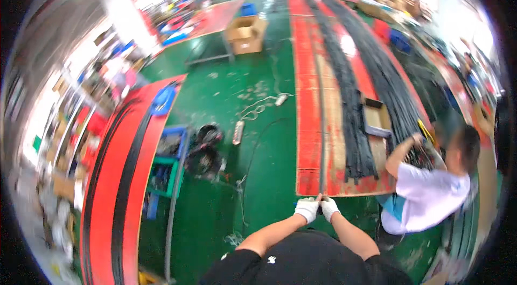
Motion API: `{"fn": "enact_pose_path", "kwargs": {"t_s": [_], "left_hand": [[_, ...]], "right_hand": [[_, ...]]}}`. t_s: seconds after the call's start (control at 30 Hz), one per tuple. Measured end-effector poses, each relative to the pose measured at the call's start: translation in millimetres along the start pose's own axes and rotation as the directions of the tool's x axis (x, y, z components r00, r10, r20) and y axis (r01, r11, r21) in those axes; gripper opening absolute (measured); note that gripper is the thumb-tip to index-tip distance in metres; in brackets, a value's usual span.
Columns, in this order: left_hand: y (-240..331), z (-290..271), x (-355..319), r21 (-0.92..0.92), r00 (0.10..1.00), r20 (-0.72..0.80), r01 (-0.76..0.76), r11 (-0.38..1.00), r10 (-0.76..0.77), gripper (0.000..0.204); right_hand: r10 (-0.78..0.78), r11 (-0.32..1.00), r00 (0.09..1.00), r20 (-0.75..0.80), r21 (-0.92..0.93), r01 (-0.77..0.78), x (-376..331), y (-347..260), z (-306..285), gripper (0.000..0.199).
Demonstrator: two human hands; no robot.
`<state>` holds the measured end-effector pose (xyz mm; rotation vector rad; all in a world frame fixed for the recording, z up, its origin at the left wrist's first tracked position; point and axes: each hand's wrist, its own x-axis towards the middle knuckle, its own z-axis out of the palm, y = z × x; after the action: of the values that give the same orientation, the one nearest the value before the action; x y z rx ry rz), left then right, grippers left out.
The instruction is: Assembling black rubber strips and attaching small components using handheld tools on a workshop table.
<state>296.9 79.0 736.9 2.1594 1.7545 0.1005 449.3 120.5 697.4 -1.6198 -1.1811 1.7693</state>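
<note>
Both my hands wear white gloves and meet at the near edge of the long red table (308, 123). My left hand (307, 209) and my right hand (329, 208) are closed side by side on the near end of a long, thin dark strip (322, 139). The strip runs straight away from me along the table top. To its right lie a bundle of black strips (353, 139) and a wider black bundle (390, 85). An open cardboard box (377, 118) sits between these bundles. What my fingertips press on is too small to make out.
A co-worker in a white shirt (431, 201) handles the black bundle close on my right. Left stand another red table (102, 199) with black strips and stacked crates (167, 169). Cables and a power strip (238, 132) lie on the green floor, near black coils (207, 150).
</note>
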Motion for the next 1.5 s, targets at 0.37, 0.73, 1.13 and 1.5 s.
{"fn": "enact_pose_path", "kwargs": {"t_s": [0.37,0.73,1.13,1.5], "left_hand": [[-6,-25,-11,0.055,0.980,0.191,-0.059,0.997,0.047,0.100],[19,-15,3,0.120,0.984,0.177,-0.011,0.993,-0.011,0.096],[68,13,25,0.225,0.986,0.154,0.027,0.974,-0.063,0.098],[13,-9,41,0.157,0.947,0.298,-0.171,0.973,0.119,0.097]], "right_hand": [[0.063,0.991,0.997,-0.049,-0.112,-0.068,-4,-2,18,0.041],[0.142,0.984,0.985,0.094,-0.119,-0.131,-10,-30,-13,0.038],[0.030,0.920,0.994,0.106,-0.391,0.014,15,5,-62,0.042],[0.071,0.907,0.988,0.137,-0.421,-0.007,44,2,-34,0.048]]}}
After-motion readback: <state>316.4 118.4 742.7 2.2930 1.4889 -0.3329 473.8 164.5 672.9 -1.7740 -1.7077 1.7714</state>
